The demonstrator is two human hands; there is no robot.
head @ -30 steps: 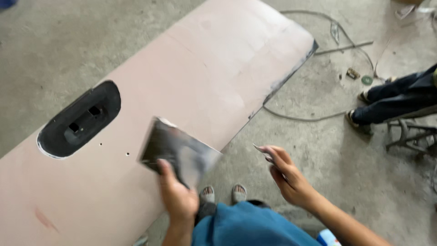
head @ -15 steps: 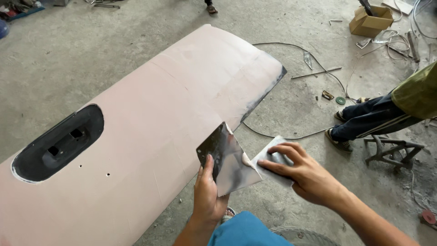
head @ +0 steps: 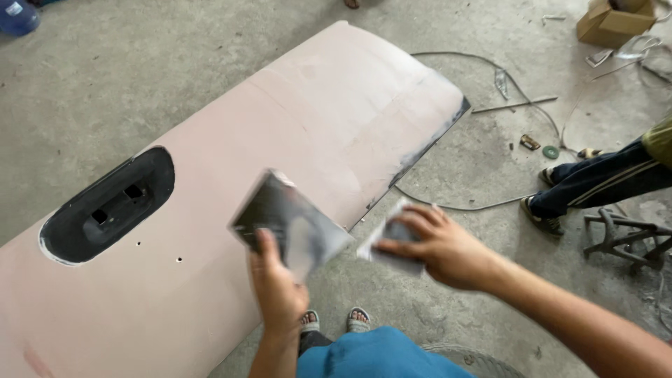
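Note:
My left hand (head: pixel 276 287) holds a flat square metal plate (head: pixel 290 224) smeared with dark grey paste, tilted over the near edge of a large pink-primed car body panel (head: pixel 280 133). My right hand (head: pixel 437 245) grips a small flat spreader (head: pixel 392 241), blurred, just right of the plate and beyond the panel's edge. The panel lies on the concrete floor and has a dark oval recess (head: pixel 108 206) at its left.
Another person's legs in dark trousers (head: pixel 602 182) stretch in from the right beside a metal stand (head: pixel 626 234). A cable (head: pixel 490 70), a metal rod (head: pixel 514 105), small parts and a cardboard box (head: pixel 616 21) lie on the floor beyond. My sandalled feet (head: pixel 336 322) are below.
The view has shifted, with the panel now more central. My right hand with the spreader has moved off the plate slightly to the right; the plate has tilted and risen a little.

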